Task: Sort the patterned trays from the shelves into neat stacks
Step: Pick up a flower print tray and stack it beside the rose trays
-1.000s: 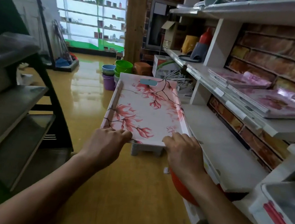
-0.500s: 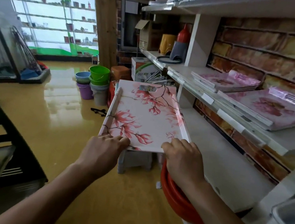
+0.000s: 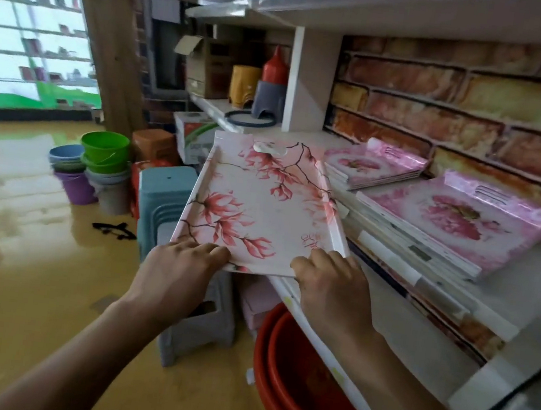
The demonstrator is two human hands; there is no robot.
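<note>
Magnolia-patterned tray (image 3: pixel 262 204) sits at the centre of the frame, held out flat over the aisle with its far end reaching toward the middle shelf (image 3: pixel 502 301) on the right. Left hand (image 3: pixel 175 278) and right hand (image 3: pixel 333 291) each grip the near short edge, fingers curled over the rim and onto the printed face; the thumbs are hidden underneath. Holding both near corners probably keeps the tray level and lets it be steered squarely onto a pile. Two stacks of pink floral trays lie on that shelf, a smaller stack (image 3: pixel 372 169) at centre right and a larger stack (image 3: pixel 457 227) further right, both wrapped in shiny film. Behind them runs a brick-pattern wall (image 3: pixel 462 102). Below the hands sit a grey stool (image 3: pixel 199 325) and red basins (image 3: pixel 295 378) on a glossy yellow floor (image 3: pixel 19 242). Stacked coloured buckets (image 3: pixel 97 163) stand at centre left, and bright windows fill the upper left.
</note>
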